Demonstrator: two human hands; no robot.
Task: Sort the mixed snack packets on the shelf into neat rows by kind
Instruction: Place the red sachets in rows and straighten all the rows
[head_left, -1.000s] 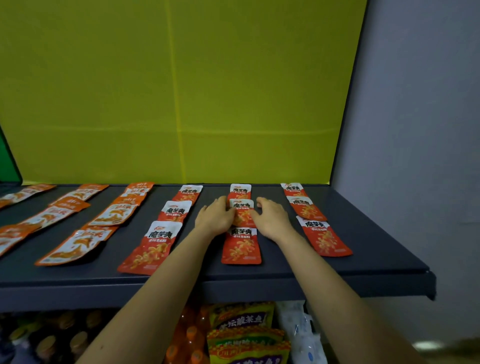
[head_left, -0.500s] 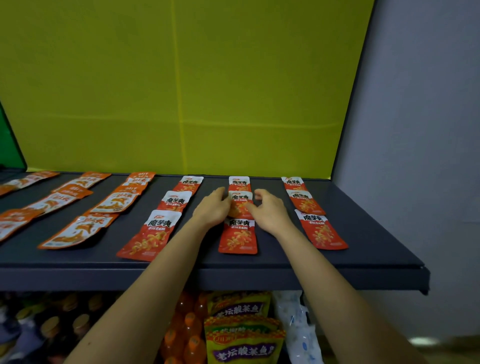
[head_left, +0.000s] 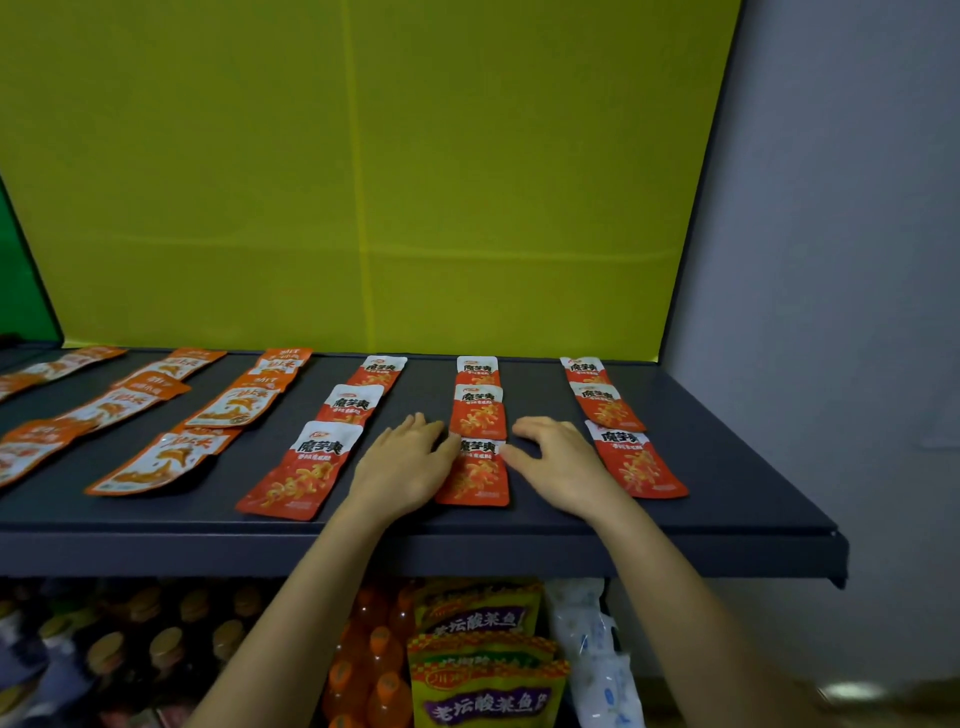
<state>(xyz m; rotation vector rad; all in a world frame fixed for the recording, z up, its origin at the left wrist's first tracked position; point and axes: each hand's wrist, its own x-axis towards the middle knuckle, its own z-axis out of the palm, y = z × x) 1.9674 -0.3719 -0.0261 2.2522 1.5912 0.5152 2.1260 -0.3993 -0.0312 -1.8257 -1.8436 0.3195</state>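
Note:
On the dark shelf (head_left: 727, 467) lie rows of flat snack packets running front to back. Red packets with white tops fill three rows on the right half. Orange packets with white middles fill the rows on the left. My left hand (head_left: 402, 465) and my right hand (head_left: 563, 462) rest flat on the shelf on either side of the front red packet (head_left: 475, 480) of the middle red row, fingertips touching its top corners. The middle packet (head_left: 477, 413) of that row lies just behind, uncovered. Neither hand holds anything.
A front orange packet (head_left: 156, 465) and a front red packet (head_left: 301, 470) lie left of my hands; another red packet (head_left: 636, 465) lies to the right. A yellow-green back panel (head_left: 363, 182) closes the shelf. Bottles (head_left: 374, 675) and yellow-purple bags (head_left: 483, 691) sit below.
Both hands have slid back towards the front edge, from the sides of the middle packet to the sides of the front packet. The middle packet is now uncovered.

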